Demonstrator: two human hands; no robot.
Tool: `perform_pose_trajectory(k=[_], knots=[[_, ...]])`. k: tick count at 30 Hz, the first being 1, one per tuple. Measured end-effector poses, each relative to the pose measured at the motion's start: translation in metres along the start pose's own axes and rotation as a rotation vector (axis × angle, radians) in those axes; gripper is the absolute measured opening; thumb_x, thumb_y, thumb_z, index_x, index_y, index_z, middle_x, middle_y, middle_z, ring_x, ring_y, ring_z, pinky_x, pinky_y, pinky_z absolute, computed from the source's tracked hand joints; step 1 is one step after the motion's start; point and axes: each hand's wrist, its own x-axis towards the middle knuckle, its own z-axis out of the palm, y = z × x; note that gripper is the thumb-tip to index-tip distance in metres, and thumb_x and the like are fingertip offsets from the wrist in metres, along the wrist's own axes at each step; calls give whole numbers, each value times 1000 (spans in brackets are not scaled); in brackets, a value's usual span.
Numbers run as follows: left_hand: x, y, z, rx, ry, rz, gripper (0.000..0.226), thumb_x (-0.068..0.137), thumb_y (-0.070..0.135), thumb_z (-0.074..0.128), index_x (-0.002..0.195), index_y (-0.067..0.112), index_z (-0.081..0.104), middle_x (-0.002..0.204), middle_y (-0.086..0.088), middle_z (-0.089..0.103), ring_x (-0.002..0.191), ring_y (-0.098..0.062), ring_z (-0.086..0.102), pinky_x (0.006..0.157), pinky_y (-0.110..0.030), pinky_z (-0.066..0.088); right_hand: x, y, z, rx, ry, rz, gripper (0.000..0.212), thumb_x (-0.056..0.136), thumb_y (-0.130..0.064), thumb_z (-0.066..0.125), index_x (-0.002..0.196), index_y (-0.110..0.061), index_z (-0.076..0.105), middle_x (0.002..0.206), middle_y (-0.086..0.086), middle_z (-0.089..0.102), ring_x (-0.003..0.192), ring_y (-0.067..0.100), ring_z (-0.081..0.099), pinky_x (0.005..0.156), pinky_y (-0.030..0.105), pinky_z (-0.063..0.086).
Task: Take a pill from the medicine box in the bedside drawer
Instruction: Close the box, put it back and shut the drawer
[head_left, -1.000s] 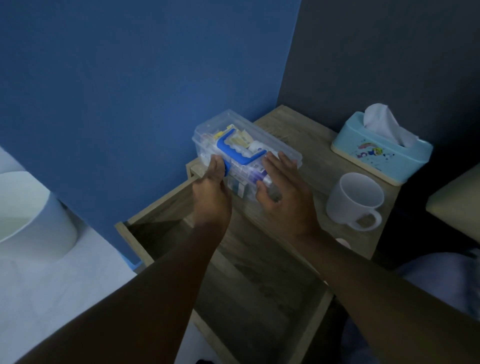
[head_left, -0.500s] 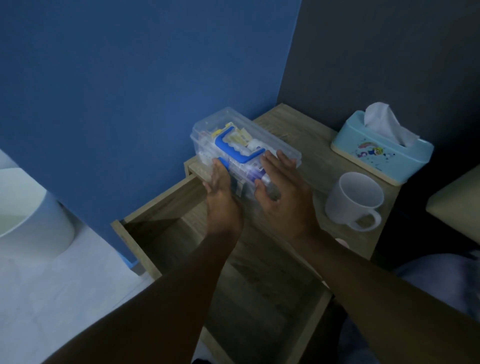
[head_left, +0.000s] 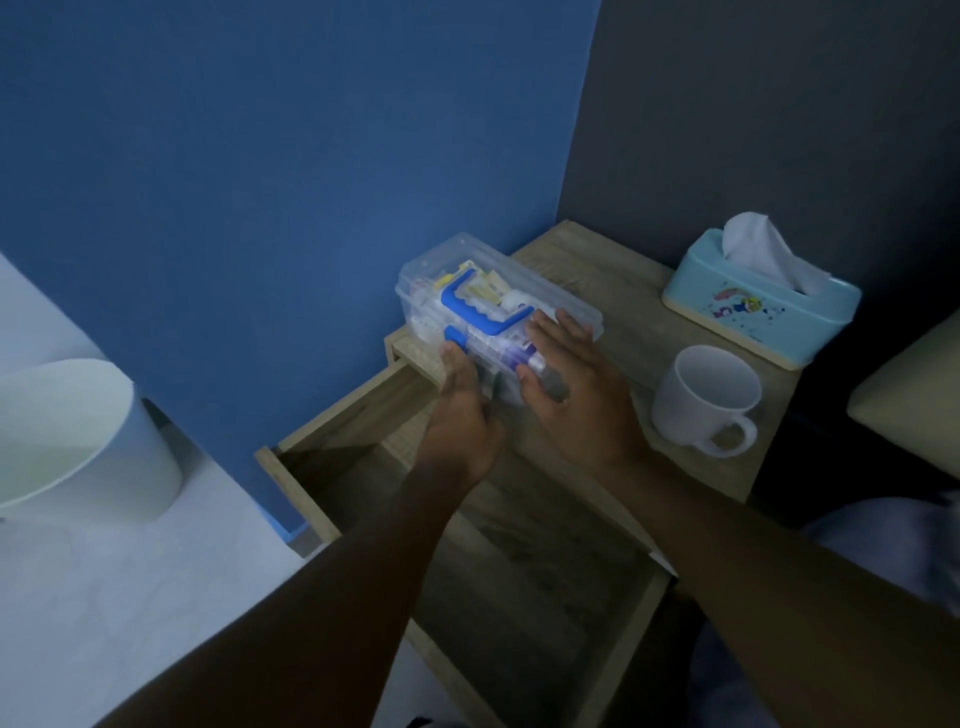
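A clear plastic medicine box (head_left: 467, 283) with a blue handle and a blue front latch sits on the left front corner of the wooden bedside table (head_left: 613, 291), its lid down. Packets and tubes show through the lid. My left hand (head_left: 462, 415) is at the box's near side, thumb on the blue latch. My right hand (head_left: 576, 395) lies flat over the right end of the lid, thumb against the front wall. Below them the drawer (head_left: 519, 545) stands pulled out, and its wooden floor is bare where visible.
A white mug (head_left: 701, 400) stands right of my right hand. A light-blue tissue box (head_left: 763, 306) sits at the table's back right. A white bin (head_left: 72, 436) stands on the floor at left. Blue wall behind; a cream bed edge (head_left: 914, 395) at far right.
My left hand has shifted slightly along the box's front to the blue latch. My right hand stays pressed on the lid. The box has hardly moved.
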Motion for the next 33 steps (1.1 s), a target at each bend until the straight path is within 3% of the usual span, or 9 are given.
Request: perform_pose_trajectory(k=[5,8,11,14,17,21,26,30,33], knots=[[7,-8,-30,54,42,-73,71,96,17,50,155,24,11,129,-11,60,104,-19,65,82,-30,54,3,-6,-8,77,-64,59,52,101,-40,50,147,-17,47,158,-2,41,151,8,24,120,36,31],[27,-11,-49,131,142,-86,59,96,15,49,152,14,29,144,-16,50,129,-29,51,106,-32,39,1,-16,-13,245,1,209,55,100,-47,49,148,-19,45,161,-4,35,150,7,25,118,38,33],[49,-8,-63,145,213,-68,51,96,15,49,147,10,41,148,-13,47,136,-26,44,108,-24,30,0,-25,-14,303,80,360,70,98,-52,50,156,-21,28,164,0,30,150,14,29,117,35,36],[75,-1,-67,161,250,-44,49,97,19,50,144,9,44,148,-12,47,137,-26,42,112,-26,28,8,-31,-11,276,92,465,71,97,-51,54,154,-19,26,156,3,38,127,3,48,89,4,40],[103,7,-68,168,256,-35,51,97,23,51,144,7,43,149,-13,43,137,-26,40,111,-26,27,19,-33,-6,312,128,554,55,97,-48,55,140,-19,38,138,3,50,88,-4,55,55,5,45],[138,-1,-69,232,181,-90,58,98,35,48,146,5,40,151,-17,41,140,-30,37,114,-32,27,25,-34,3,358,130,617,53,98,-43,55,139,-15,38,132,7,54,103,17,66,73,33,63],[151,-24,-75,150,93,-172,58,91,49,55,139,17,50,139,-10,56,126,-28,54,108,-32,41,28,-41,10,381,184,750,70,97,-45,55,155,-18,27,144,10,52,119,21,62,89,36,59],[142,-30,-87,91,102,-191,58,84,51,63,132,21,58,131,-2,62,118,-22,60,103,-31,46,32,-49,3,492,271,884,64,94,-34,63,151,-19,39,145,6,54,128,22,59,99,39,55],[130,-25,-93,92,111,-175,53,84,47,65,129,19,60,122,2,63,109,-17,61,94,-26,46,26,-58,-3,582,293,935,57,93,-26,63,147,-20,45,138,8,60,118,22,65,92,43,59]])
